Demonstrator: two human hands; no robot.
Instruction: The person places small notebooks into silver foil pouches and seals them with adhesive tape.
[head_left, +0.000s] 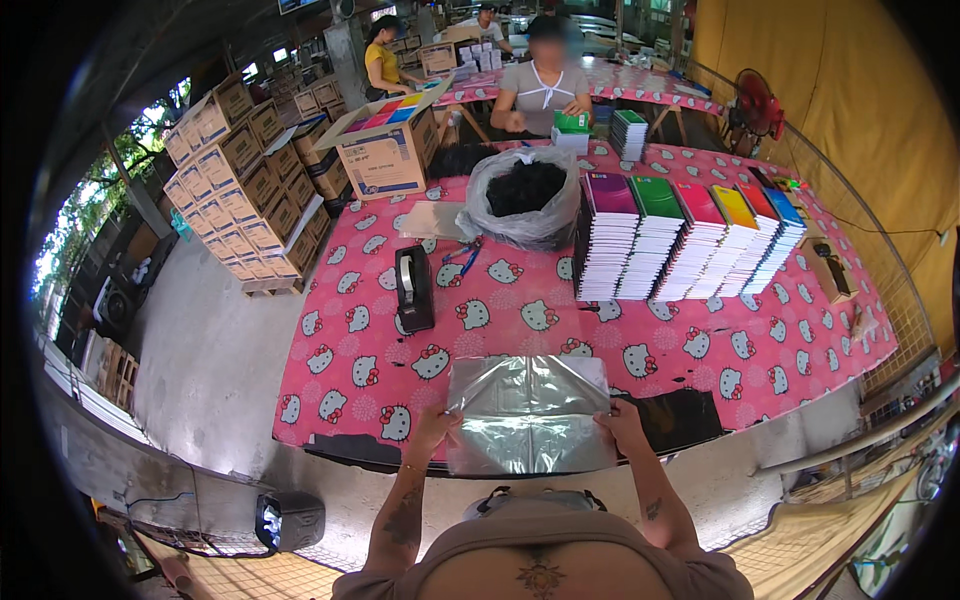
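Observation:
A stack of clear, shiny plastic sheets or bags [530,415] lies at the table's near edge, creased and reflecting light. My left hand [436,430] grips its left side, and the fingers of my right hand [620,424] are closed on its right side. Beyond my left hand stands a black tape dispenser [413,290]. Blue-handled pliers [464,258] lie farther back, close to an open clear plastic bag [487,212] with a black tangled mass [525,188] inside. Several tall stacks of spiral notebooks [690,240], with purple, green, red, yellow and blue covers, stand at the right.
The pink cat-print table [380,345] is worn black along its front edge. Across it a co-worker [545,90] handles green-covered notebooks [571,125]. An open carton [385,160] stands at the far left corner, with piled cartons [240,180] beyond. A red fan [757,103] stands back right.

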